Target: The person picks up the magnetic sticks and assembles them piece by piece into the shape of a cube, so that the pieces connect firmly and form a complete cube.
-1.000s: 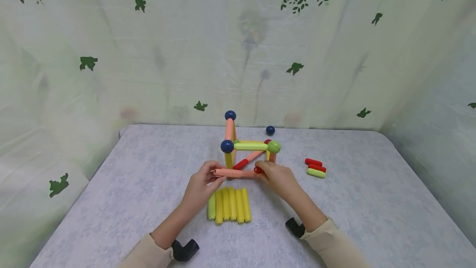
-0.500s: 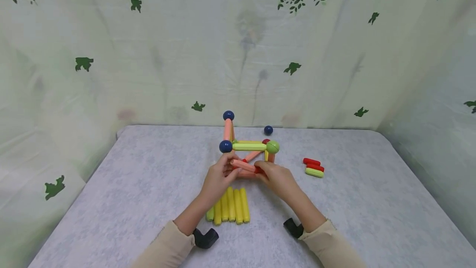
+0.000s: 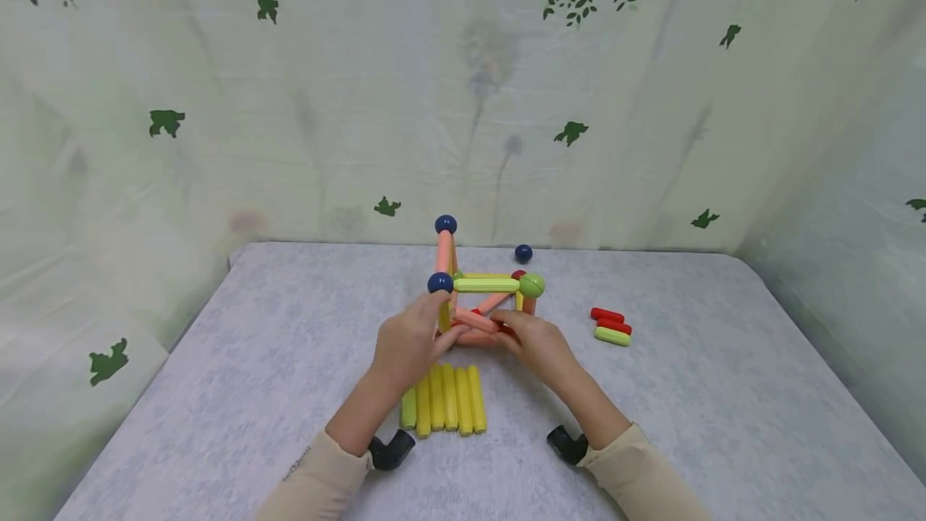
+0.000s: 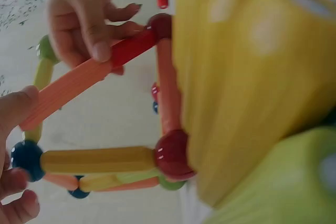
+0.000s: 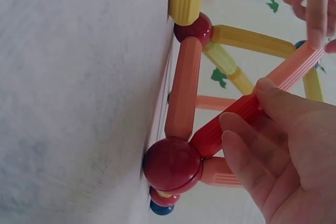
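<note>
Right hand [image 3: 535, 338] pinches the red stick [image 4: 134, 48]; left hand [image 3: 407, 342], fingers loose, thumbs the far end of the pink stick [image 4: 68, 88]. Left-wrist view: both slant in one line from the red ball [image 4: 160, 25], upper centre, down left towards the blue ball [image 4: 28, 160], nearer the left hand.

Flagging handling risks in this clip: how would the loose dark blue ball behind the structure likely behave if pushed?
The loose dark blue ball would probably roll readily, being round and unbraced. Pushed away, it could soon reach the far edge of the table, close behind it. It may feel slippery, as its surface looks smooth.
</note>
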